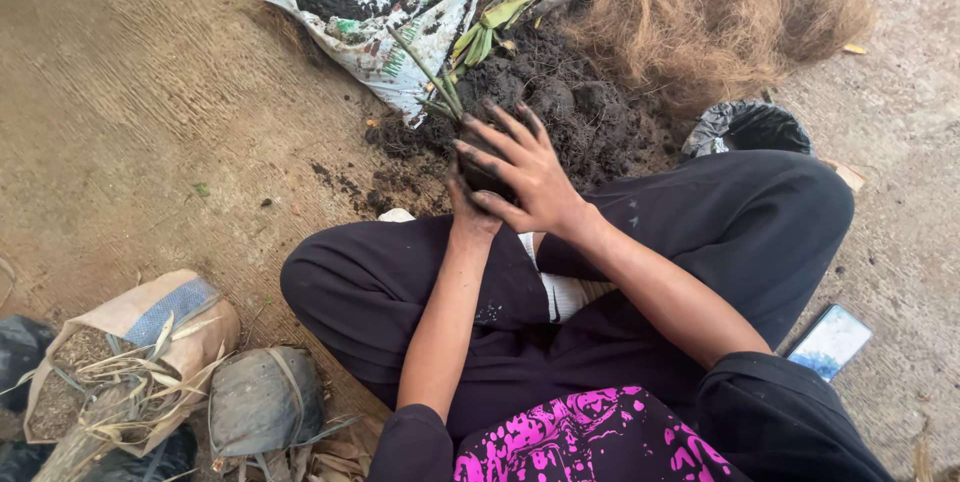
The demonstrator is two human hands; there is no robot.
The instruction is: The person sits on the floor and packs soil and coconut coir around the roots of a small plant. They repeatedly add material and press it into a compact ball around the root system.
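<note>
While both soiled hands close around a small dark pot point(480, 174), right hand point(525, 172) above, left hand point(468, 210) beneath, crumbly soil point(570, 112) crowds ahead; bare concrete floor point(130, 92) lies open leftward.

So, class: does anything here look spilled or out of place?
Yes. Dark soil lies loose on the ground beside the torn white bag, and a phone sits on the dirty floor near the person's knee.

Open concrete floor point(150, 102) at left; soil heap point(570, 107), torn sack point(390, 2) and fibre pile point(720, 12) crowding ahead.
</note>
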